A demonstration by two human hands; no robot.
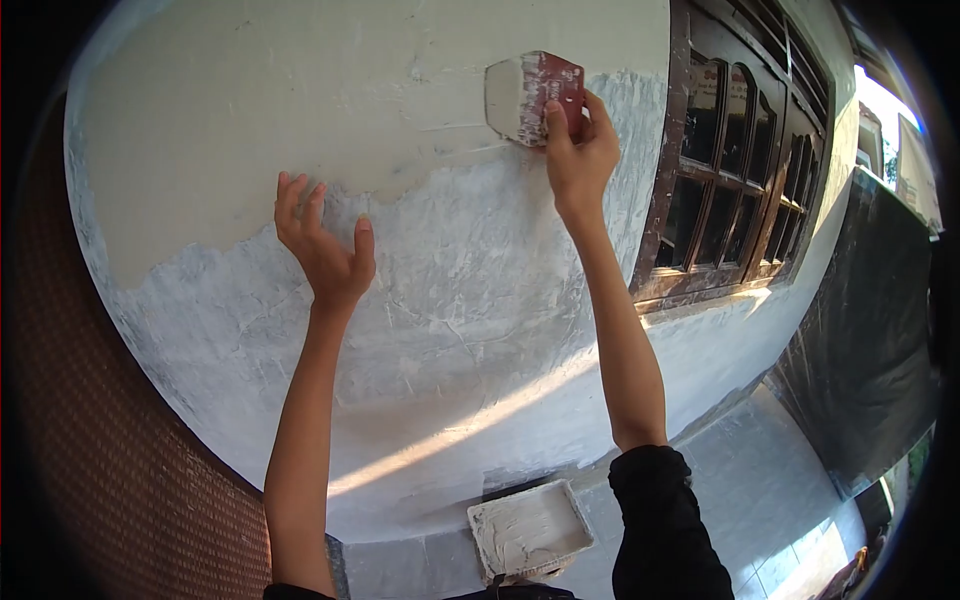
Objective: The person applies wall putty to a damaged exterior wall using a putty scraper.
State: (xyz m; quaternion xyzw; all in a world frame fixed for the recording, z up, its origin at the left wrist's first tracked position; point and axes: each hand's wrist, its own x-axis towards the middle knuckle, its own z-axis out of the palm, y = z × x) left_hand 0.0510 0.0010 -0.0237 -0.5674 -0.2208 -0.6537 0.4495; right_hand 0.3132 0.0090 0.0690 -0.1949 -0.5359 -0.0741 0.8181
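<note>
My right hand (580,150) grips a red plastic putty spreader (562,82) against the upper wall, near the window. Pale, wet putty covers the left part of its blade, with smears along the red edge. My left hand (325,235) is raised near the wall, fingers spread and nothing in it. Across the wall's upper part runs a smooth beige coat of putty (300,110), its ragged lower edge passing behind my left hand. Below that, the bare wall (440,270) is patchy grey-white with cracks and scuffs.
A rectangular tray (575,500) of pale putty sits on the grey tiled floor (690,500) below. At right is a dark wooden window (735,150) with glass panes, and a black sheet (865,330) hangs beyond it. A brown woven panel (110,420) stands at left.
</note>
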